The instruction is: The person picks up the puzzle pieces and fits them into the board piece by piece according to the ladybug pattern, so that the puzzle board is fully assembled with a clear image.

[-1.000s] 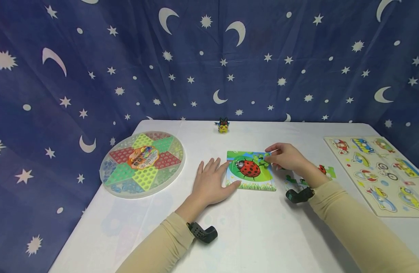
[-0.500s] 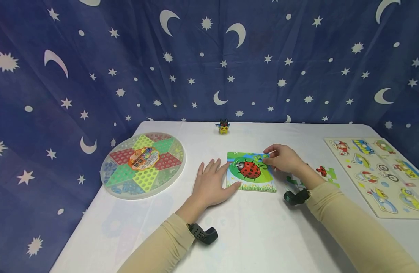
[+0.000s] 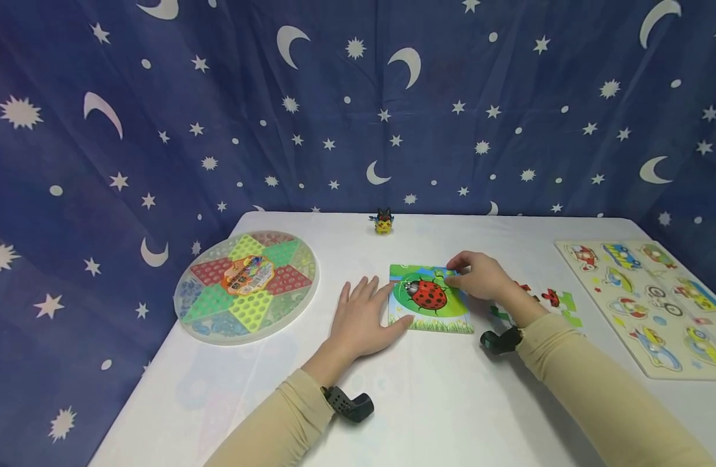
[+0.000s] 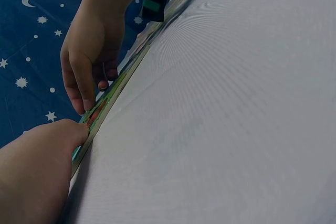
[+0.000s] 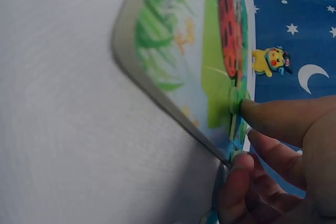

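A ladybug jigsaw board lies flat on the table, its red ladybug on a green oval. My left hand rests beside it with fingers spread, the thumb over the board's lower left edge. At the board's upper right, my right hand pinches a green puzzle piece between thumb and fingers. That piece stands slightly proud of the picture in the right wrist view. The right fingers hide the board's upper right corner in the head view. Several loose puzzle pieces lie to the right, partly behind the right wrist.
On the left sits a round Chinese checkers board with marbles around a colored star. A small yellow figurine stands at the back. To the far right lies a wooden vehicle puzzle board. A starry blue curtain hangs behind the table.
My right hand has shifted slightly left and in over the upper right of the ladybug board. The left hand stays in place, and the head view has tilted up a little.
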The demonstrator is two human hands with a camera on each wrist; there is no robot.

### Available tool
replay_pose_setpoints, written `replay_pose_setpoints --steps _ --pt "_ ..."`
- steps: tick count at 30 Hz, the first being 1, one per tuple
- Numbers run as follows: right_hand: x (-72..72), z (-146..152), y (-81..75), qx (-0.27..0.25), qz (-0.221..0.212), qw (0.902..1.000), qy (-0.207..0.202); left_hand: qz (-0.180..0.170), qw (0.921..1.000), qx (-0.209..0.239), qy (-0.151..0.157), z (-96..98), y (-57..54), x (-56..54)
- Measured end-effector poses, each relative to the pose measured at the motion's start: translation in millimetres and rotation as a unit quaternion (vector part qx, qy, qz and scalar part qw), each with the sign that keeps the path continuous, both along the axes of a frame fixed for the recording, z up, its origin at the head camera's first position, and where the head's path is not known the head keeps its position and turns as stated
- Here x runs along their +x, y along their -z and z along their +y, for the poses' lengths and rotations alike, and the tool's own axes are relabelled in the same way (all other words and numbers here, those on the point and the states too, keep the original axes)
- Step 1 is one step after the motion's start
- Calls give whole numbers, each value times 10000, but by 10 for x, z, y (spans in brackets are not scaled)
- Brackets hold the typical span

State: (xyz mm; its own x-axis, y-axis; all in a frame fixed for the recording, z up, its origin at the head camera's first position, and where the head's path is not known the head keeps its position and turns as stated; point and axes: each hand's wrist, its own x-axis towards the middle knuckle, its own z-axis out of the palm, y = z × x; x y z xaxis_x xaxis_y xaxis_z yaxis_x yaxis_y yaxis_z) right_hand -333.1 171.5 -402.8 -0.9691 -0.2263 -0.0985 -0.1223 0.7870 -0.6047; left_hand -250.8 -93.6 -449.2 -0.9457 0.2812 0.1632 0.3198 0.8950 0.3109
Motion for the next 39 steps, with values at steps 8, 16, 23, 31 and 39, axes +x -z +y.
replay_pose_setpoints --steps 8,16,23,31,39 --pt "21 -15 13 281 378 9989 -54 22 10000 2 15 18 8 -11" --pt "58 -43 -44 959 758 9922 -254 87 10000 -15 24 15 -4 -16" --pt "89 -57 -48 1106 846 9901 -197 11 10000 9 12 7 -18 -11" --pt "98 -45 -73 1092 728 9912 -163 -26 10000 72 21 11 3 -16" --pt "105 176 -138 694 543 9956 -332 5 10000 -11 -2 9 9 1"
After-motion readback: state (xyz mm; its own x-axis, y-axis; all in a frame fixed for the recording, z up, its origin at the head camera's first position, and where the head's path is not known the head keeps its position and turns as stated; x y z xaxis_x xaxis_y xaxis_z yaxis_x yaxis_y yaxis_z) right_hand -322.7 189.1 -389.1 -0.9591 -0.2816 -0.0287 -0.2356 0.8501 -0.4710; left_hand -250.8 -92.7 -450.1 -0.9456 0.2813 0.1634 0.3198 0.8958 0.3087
